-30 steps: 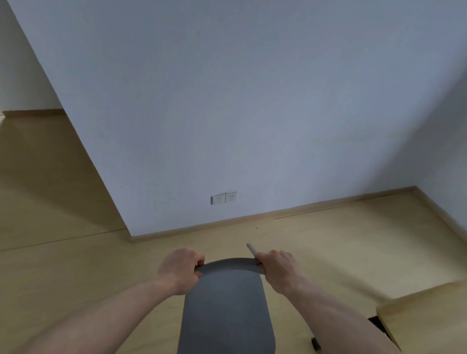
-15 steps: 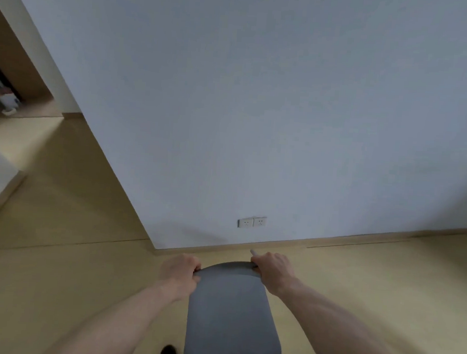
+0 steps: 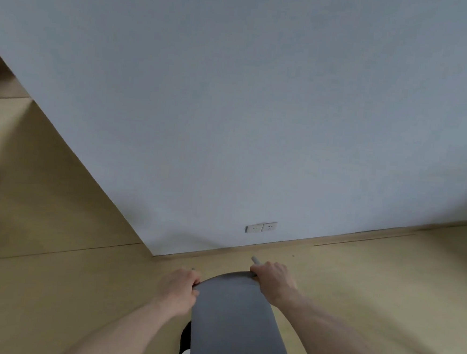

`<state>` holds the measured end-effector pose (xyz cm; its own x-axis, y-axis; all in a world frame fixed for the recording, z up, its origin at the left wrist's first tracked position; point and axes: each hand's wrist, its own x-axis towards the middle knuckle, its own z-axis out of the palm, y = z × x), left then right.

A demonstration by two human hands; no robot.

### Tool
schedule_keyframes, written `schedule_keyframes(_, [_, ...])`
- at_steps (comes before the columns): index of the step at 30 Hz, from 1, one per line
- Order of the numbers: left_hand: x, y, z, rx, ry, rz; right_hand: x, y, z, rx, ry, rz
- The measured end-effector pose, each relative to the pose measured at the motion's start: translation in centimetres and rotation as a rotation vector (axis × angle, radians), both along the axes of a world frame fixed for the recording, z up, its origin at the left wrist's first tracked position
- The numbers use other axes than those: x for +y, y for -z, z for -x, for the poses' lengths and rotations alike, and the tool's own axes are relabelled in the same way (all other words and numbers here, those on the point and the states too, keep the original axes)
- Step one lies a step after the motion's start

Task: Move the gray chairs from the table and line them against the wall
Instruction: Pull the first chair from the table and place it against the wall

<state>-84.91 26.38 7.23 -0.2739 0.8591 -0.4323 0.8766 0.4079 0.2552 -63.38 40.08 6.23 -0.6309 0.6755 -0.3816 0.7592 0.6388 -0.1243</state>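
— Where are the fingers point(image 3: 194, 285)?
— Both curl over the gray chair point(image 3: 236, 322) back's top edge: left hand point(image 3: 178, 291) at 10 o'clock, right hand point(image 3: 273, 279) at 1.
— And the chair?
— On the wooden floor point(image 3: 50, 288), near the white wall point(image 3: 246, 108), sockets point(image 3: 261, 227) at 12.

Single head-worn view looks forward and down, close above wall point(image 3: 260, 109) and floor point(image 3: 385, 286).

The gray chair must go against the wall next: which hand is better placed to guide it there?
The right hand, slightly: it grips the gray chair at the top corner nearer the wall. The left hand grips the other corner, a little further back. Both are needed.
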Motion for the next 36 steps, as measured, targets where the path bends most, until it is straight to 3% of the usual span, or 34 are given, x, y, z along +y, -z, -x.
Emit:
schedule_keyframes(10, [6.0,1.9,7.8,-0.081,0.055,0.017,5.7,1.3,7.9,0.015,0.214,0.055])
schedule_keyframes(23, [11.9,4.2,13.3,-0.051,-0.012,0.004,12.5,4.1,14.3,0.139,0.364,0.166])
schedule_keyframes(28, [15.1,5.7,13.5,-0.063,-0.116,0.002,16.2,5.6,14.7,0.208,0.407,0.165])
schedule_keyframes(36, [13.6,9.1,16.8,-0.265,-0.399,0.083,20.4,7.6,15.5,0.17,0.408,0.187])
